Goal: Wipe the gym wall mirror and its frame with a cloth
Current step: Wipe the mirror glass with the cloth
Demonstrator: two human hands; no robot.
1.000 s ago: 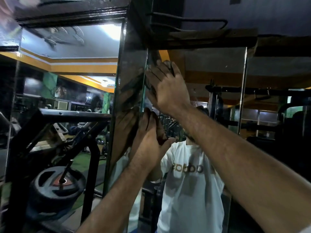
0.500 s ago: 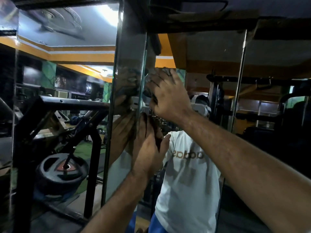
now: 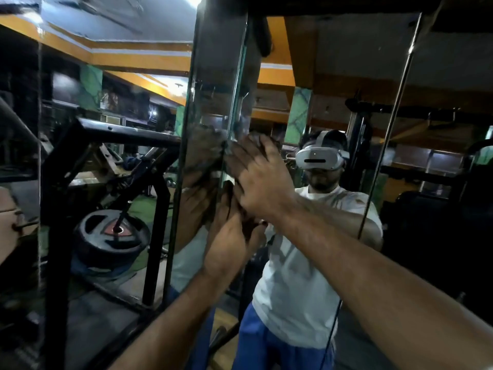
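Here both hands flat at mirror (image 3: 333,102) edge: right hand (image 3: 262,180) fingers straight, left hand (image 3: 230,236) below; grip unclear, cloth not visible.

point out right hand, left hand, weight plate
right hand (image 3: 262,182), head view, back of the hand.
left hand (image 3: 229,244), head view, back of the hand.
weight plate (image 3: 112,236), head view, its dark face near the hub.

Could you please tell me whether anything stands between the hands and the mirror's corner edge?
Nothing visible does: the right hand and left hand already lie against the mirror at its corner edge. A cloth cannot be made out.
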